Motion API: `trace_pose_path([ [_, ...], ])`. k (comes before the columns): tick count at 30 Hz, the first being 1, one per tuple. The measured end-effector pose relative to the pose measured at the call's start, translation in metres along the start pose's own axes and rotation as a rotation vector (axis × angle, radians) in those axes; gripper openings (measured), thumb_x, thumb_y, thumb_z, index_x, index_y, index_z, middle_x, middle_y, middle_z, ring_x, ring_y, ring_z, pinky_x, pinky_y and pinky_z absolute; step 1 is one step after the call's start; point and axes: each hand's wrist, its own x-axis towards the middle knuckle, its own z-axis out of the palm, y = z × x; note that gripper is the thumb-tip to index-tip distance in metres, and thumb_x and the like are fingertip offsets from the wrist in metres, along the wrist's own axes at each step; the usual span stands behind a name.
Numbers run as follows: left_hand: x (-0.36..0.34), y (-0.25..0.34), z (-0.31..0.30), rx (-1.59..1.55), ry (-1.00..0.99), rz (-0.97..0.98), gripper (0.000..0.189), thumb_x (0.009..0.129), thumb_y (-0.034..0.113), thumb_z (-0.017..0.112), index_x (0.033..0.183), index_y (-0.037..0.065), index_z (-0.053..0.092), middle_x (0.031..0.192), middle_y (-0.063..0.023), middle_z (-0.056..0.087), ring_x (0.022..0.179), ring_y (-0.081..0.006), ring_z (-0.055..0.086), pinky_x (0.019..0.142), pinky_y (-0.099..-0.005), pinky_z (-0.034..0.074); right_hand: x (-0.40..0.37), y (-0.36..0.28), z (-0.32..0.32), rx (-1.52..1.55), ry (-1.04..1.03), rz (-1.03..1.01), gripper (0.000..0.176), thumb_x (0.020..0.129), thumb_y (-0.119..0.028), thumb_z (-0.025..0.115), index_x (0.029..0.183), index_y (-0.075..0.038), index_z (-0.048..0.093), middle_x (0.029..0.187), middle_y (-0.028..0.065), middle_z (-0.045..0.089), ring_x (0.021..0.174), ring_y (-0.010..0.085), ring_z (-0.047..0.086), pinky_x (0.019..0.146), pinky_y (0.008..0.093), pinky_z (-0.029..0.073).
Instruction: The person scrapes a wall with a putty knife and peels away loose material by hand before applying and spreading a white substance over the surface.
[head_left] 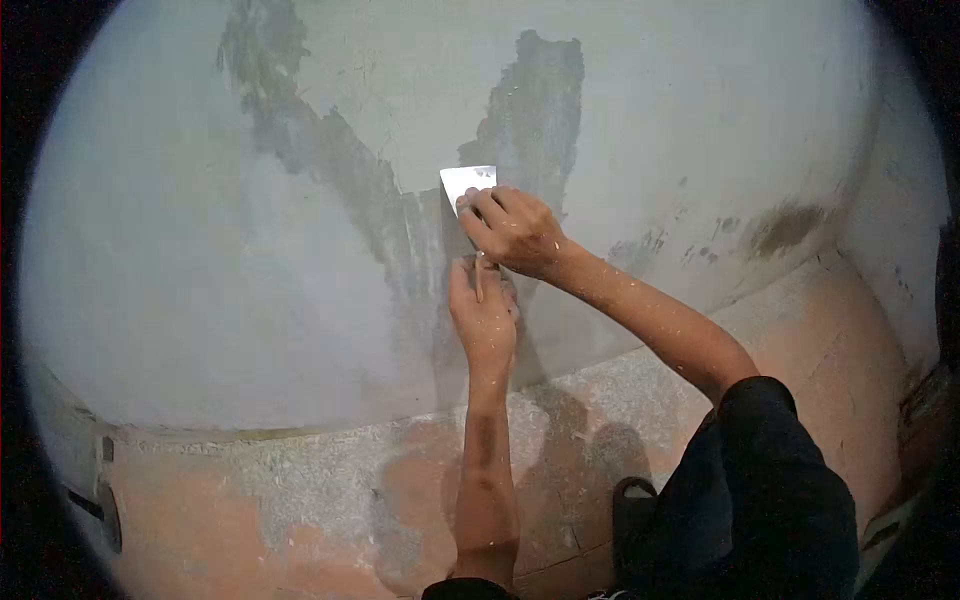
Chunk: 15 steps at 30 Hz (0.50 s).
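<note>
A scraper with a wide, shiny metal blade (468, 180) is held up against the wall (650, 130). My right hand (520, 235) is closed on it, its fingers pressed over the lower part of the blade. Just below, my left hand (485, 315) is closed around what appears to be the scraper's narrow handle, mostly hidden by the fingers. Around the blade, grey bare patches (540, 100) break up the pale wall coating. White flecks dot both hands and the right forearm.
The floor (200, 510), reddish and covered with pale dust and flakes, meets the wall's lower edge. A dark sandal (632, 490) and my bent, dark-clothed leg (780, 490) are at lower right. A dark stain (788, 228) marks the wall near the right corner.
</note>
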Motion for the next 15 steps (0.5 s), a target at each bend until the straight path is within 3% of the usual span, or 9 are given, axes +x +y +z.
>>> trace_pose_path([
  [3,0.003,-0.005,-0.006,0.068,0.05,0.063,0.021,0.099,0.027,0.047,0.095,0.007,0.04,0.061,0.0024,0.041,0.044,-0.0028,0.032,0.037,-0.0193,0.023,-0.006,-0.007,0.005,-0.029,0.02,-0.033,0.022,0.065,-0.008,0.064,0.086,-0.003,0.064,0.082,0.0042,0.062,0.067,0.0142,0.058,0.054,0.0223,0.048],
  [6,0.005,-0.004,-0.005,0.063,0.025,0.002,0.021,0.099,0.028,0.046,0.095,0.008,0.041,0.058,0.0035,0.039,0.043,-0.0025,0.031,0.037,-0.0194,0.023,0.004,0.005,0.001,-0.022,0.016,-0.053,0.02,0.065,-0.008,0.065,0.085,-0.004,0.063,0.083,0.0047,0.063,0.067,0.0134,0.059,0.053,0.0218,0.048],
  [8,0.006,0.001,-0.005,-0.002,0.014,0.03,0.019,0.099,0.021,0.048,0.095,0.003,0.046,0.066,0.0031,0.045,0.05,-0.0015,0.037,0.041,-0.0192,0.028,0.007,0.003,-0.003,-0.031,0.034,-0.032,0.017,0.066,-0.007,0.065,0.083,-0.005,0.063,0.082,0.0042,0.063,0.067,0.0123,0.059,0.051,0.0212,0.047],
  [15,0.019,0.006,-0.004,0.181,0.051,0.1,0.021,0.099,0.022,0.047,0.088,0.003,0.047,0.067,0.0024,0.044,0.052,-0.0026,0.038,0.042,-0.0195,0.029,0.02,0.016,0.002,-0.03,0.084,0.012,0.019,0.065,-0.007,0.065,0.084,-0.004,0.063,0.08,0.0034,0.061,0.063,0.0124,0.056,0.049,0.0219,0.046],
])
